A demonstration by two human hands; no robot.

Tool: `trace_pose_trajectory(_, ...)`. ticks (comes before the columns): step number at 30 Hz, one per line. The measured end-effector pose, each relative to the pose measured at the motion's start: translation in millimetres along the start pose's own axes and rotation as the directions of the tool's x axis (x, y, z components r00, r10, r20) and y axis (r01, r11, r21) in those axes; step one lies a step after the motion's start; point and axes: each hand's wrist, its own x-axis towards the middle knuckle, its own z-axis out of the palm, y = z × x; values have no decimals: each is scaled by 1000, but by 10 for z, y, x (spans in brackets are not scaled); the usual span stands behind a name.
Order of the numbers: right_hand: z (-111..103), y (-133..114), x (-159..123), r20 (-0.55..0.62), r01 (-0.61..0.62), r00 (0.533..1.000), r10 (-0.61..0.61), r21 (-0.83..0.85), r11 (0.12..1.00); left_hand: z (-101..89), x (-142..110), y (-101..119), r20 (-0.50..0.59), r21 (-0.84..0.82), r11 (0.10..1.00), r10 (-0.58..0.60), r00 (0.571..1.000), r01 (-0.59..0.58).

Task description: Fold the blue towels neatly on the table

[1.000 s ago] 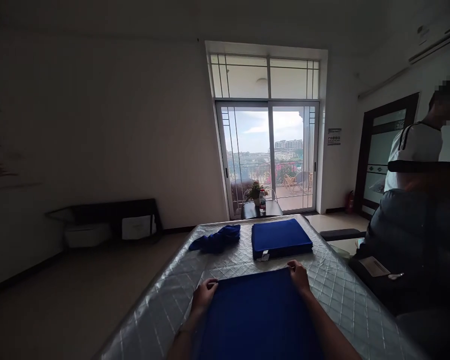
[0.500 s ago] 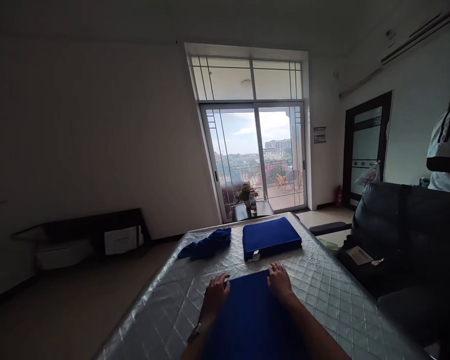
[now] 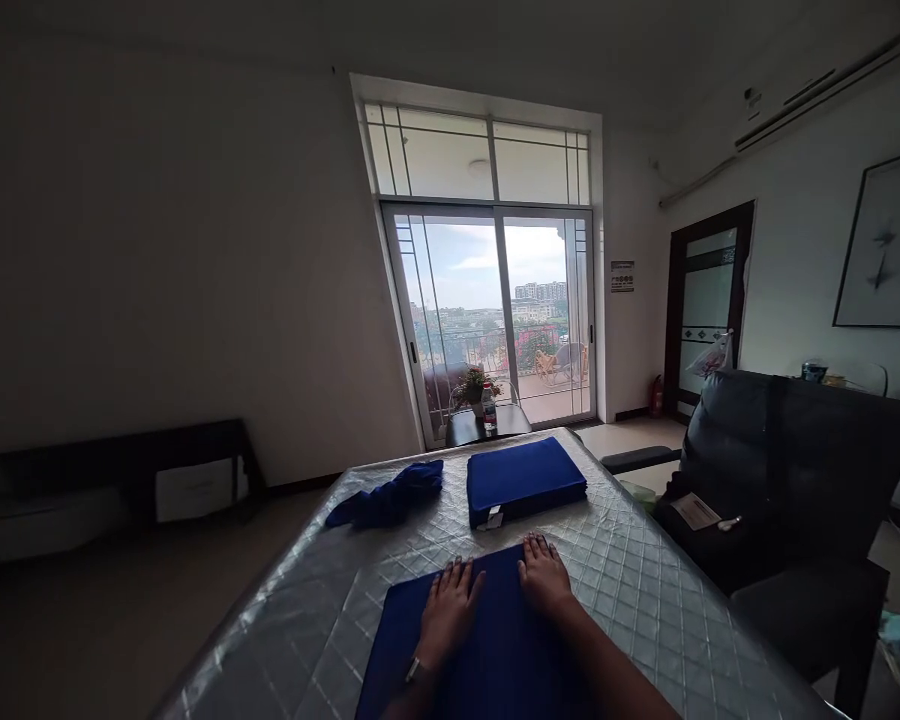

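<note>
A flat blue cloth (image 3: 401, 640) lies in front of me on the silver quilted table cover (image 3: 637, 600). On top of it rests my left hand (image 3: 450, 605), palm down with the fingers stretched out. My right hand (image 3: 544, 572) lies flat near the cloth's far right corner, fingers extended. Beyond my hands sits a neat stack of folded blue cloth (image 3: 525, 475) with a white tag (image 3: 494, 516) at its near corner. To the left of the stack, a crumpled blue cloth (image 3: 390, 494) lies in a loose heap.
At the right stands a black armchair (image 3: 787, 450) with a brown card (image 3: 694, 511) on it. Past the table's far edge are a small dark table (image 3: 487, 424) with a potted plant and bottle, then a sliding glass door (image 3: 457, 300). A dark low bench (image 3: 127, 470) stands at left.
My left hand has moved from the cloth's left edge onto its top and flattened. More cloth shows on the left. The view has swung right, and the person at the right is out of view.
</note>
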Motion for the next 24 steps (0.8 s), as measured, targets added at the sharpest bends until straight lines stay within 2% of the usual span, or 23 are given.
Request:
trace_pose_trajectory(4,18,-8,-20,-13,-2,1000,2,-2,1000,48,-310,-705,53,13,982,-190,980,190)
trace_pose_trajectory(7,8,-17,-38,-23,-3,1000,2,-7,1000,103,-475,-999,53,-73,942,-325,944,329)
trace_pose_trajectory(10,-18,-39,-62,-33,-1,999,0,-17,1000,130,-552,-1063,19,-131,937,-323,946,323)
trace_pose_trajectory(12,-43,-58,-80,-39,1,999,-2,-27,1000,123,-575,-1042,-33,-157,945,-294,955,286)
trace_pose_trajectory(15,-86,-89,-116,-47,3,999,-5,-41,999,90,-592,-1004,-93,-194,936,-317,944,295)
trace_pose_trajectory(19,-138,-115,-207,-62,-1,998,-2,-48,999,81,-590,-991,-67,-215,922,-342,937,321)
trace_pose_trajectory(24,-183,-77,-430,-66,9,998,-13,-55,998,218,-555,-1054,-77,-233,919,-344,936,319)
